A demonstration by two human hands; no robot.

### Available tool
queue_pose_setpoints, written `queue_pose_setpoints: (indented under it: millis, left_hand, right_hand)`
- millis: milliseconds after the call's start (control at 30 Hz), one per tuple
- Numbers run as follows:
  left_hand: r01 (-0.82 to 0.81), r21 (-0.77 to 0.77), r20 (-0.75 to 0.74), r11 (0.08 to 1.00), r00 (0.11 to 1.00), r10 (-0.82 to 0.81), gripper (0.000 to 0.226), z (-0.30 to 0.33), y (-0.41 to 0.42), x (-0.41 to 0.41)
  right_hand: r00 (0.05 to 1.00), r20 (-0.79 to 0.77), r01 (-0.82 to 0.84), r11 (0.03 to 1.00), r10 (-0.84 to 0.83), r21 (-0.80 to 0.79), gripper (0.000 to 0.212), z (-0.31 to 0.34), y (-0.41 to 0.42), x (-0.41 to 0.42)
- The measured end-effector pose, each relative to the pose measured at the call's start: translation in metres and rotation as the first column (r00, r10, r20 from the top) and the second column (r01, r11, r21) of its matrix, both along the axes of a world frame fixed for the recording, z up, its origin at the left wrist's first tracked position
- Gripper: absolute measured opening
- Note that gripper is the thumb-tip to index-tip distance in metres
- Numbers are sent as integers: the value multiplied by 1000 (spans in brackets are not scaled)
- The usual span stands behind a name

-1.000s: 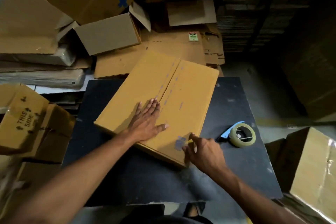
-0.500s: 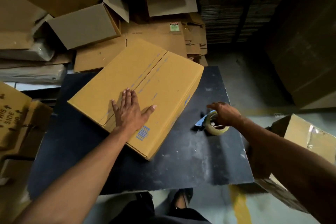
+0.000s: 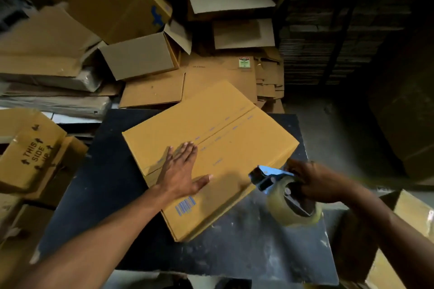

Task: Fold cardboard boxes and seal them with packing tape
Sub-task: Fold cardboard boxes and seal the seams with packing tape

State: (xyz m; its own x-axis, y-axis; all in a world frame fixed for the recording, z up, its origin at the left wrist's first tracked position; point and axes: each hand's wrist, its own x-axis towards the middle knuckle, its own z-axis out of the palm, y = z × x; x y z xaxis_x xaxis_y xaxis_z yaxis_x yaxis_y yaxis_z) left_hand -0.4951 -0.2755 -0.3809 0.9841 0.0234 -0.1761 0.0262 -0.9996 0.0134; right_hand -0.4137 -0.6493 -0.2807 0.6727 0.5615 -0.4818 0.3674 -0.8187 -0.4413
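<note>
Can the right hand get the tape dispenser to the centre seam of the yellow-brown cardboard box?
Probably yes: the right hand holds the blue tape dispenser at the yellow-brown cardboard box, and nothing covers the seam beyond the left hand.

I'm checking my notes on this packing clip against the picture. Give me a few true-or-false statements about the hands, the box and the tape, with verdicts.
1. The left hand lies flat on the box. True.
2. The right hand is empty. False: it grips the tape dispenser.
3. The box's top flaps are closed, meeting along a centre seam. True.
4. The tape dispenser lies on the table, untouched. False: it is lifted, at the box's near right edge.
5. The box stands on the floor. False: it rests on the dark table.
</note>
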Motion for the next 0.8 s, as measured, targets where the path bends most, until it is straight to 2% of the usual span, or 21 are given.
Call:
queue_pose_setpoints:
  millis: [133, 267, 300, 367, 433, 633, 800]
  left_hand:
    - [201, -74, -19, 977, 979, -203, 117, 5, -6, -11]
    - [345, -97, -63, 934, 934, -351, 113, 15, 2, -31]
    - [307, -108, -16, 946, 951, -310, 114, 17, 6, -39]
    - [140, -116, 109, 983, 986, -127, 114, 19, 18, -53]
    - [20, -90, 194, 996, 981, -2, 109, 20, 35, -66]
    - [22, -115, 84, 993, 996, -13, 94, 5, 55, -77]
    - [5, -104, 15, 995, 1000, -4, 101, 11, 57, -74]
  right_hand:
    - [995, -86, 66, 983, -52, 172, 43, 65, 35, 12]
    - [996, 11, 82, 984, -84, 158, 52, 62, 93, 22]
    - [993, 49, 95, 983, -104, 160, 52, 58, 108, 23]
    - [982, 123, 121, 976, -144, 179, 55, 51, 134, 24]
    - [969, 194, 117, 973, -156, 198, 58, 48, 158, 25]
    - [963, 256, 43, 987, -82, 155, 69, 30, 196, 15]
    - [961, 277, -18, 995, -10, 96, 73, 8, 209, 6]
